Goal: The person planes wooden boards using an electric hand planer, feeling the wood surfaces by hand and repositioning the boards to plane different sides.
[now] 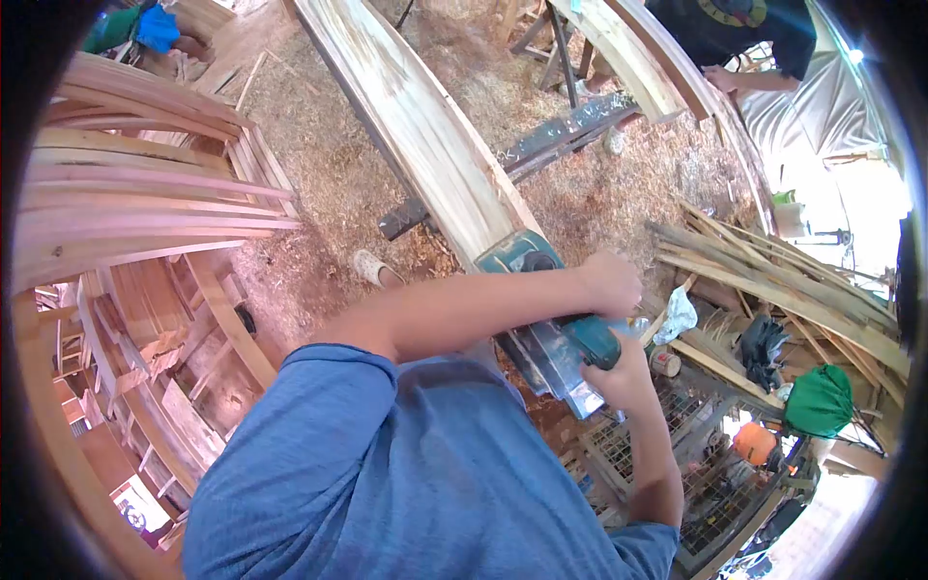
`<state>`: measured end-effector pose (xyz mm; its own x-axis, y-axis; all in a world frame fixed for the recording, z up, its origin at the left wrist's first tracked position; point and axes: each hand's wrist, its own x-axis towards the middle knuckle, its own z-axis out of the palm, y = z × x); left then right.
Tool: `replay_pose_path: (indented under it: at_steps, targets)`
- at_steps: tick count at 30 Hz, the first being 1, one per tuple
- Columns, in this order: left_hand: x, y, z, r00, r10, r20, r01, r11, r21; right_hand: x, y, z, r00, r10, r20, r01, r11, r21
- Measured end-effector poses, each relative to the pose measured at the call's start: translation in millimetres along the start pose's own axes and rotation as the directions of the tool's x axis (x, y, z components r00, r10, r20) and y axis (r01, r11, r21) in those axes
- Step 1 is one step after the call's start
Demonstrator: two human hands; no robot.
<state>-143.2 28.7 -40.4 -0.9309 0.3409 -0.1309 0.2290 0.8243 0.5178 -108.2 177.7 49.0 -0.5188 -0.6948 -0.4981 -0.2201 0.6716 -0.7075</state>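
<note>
A teal electric planer rests on the near end of a long pale wooden plank. My right hand is closed around the planer's rear handle. My left forearm crosses over the planer's body, and my left hand is curled closed at its far right side, against the tool. The forearm and hand hide part of the planer and the exact spot the left fingers grip. A dark trestle beam crosses beneath the plank.
Stacked curved boards stand at left. Shavings cover the floor. Scrap strips are piled at right, near a green bag and a metal grid rack. A person in a dark shirt handles boards at top right.
</note>
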Motion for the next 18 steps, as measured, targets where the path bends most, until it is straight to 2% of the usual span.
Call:
replay_pose_path:
  at_steps: [2, 3, 4, 7, 10, 13, 18]
  targets:
    - [-12, -20, -15, 0.999, -0.048, -0.012, 0.047, 0.998, -0.033, 18, -23, 8, 0.998, -0.055, -0.028, 0.055, 0.998, 0.018]
    - [-22, -28, -30, 0.997, -0.08, -0.014, 0.079, 0.995, -0.066, 28, -30, 9, 1.0, 0.001, 0.022, -0.001, 1.0, 0.024]
    - [-31, -36, -43, 0.994, -0.111, -0.016, 0.109, 0.989, -0.1, 37, -37, 12, 1.0, -0.006, 0.017, 0.005, 0.999, 0.041]
    - [-35, -74, -53, 0.994, -0.108, -0.016, 0.107, 0.992, -0.065, 65, -58, 24, 0.999, -0.044, -0.006, 0.045, 0.996, 0.072]
    - [-56, -92, -85, 0.984, -0.181, 0.002, 0.18, 0.981, -0.074, 90, -80, 29, 1.0, -0.024, 0.01, 0.023, 0.996, 0.091]
    - [-60, -123, -97, 0.978, -0.205, 0.048, 0.207, 0.978, -0.032, 117, -96, 35, 0.998, -0.055, 0.008, 0.054, 0.995, 0.084]
    - [-73, -165, -114, 0.981, -0.19, -0.031, 0.187, 0.979, -0.084, 152, -127, 45, 0.999, -0.054, 0.009, 0.053, 0.994, 0.1]
